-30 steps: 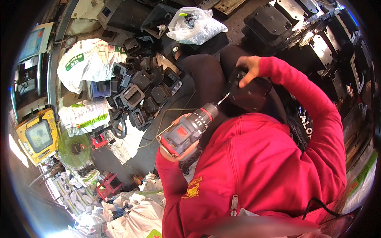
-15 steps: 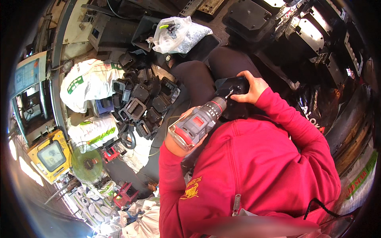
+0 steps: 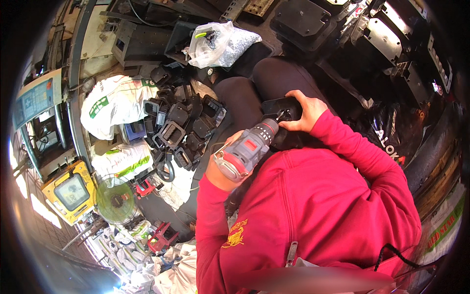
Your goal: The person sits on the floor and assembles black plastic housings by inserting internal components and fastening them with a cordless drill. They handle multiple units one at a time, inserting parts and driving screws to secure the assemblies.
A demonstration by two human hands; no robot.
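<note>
My left hand (image 3: 218, 175) is wrapped round a grey and red cordless drill (image 3: 248, 147), whose chuck points away toward the upper right. The bit's tip meets a small black part (image 3: 283, 104) lying over my lap; whether it sits in a screw is too small to tell. Thumb and fingers of my right hand (image 3: 311, 113) are closed on the right edge of that black part, steadying it near the bit. The underside of the black part and the drill's grip are hidden.
To the left lies a heap of black frame-shaped parts (image 3: 172, 134) beside white sacks (image 3: 117, 105). A clear plastic bag of small metal pieces (image 3: 223, 44) stands beyond my knees. A green fan (image 3: 115, 200) and a yellow scale (image 3: 71, 192) are at far left; black panels (image 3: 303, 22) at upper right.
The black part and my right hand have shifted slightly left, and the part has tilted. The drill stays against it, moved a little to the left. My view has turned slightly.
</note>
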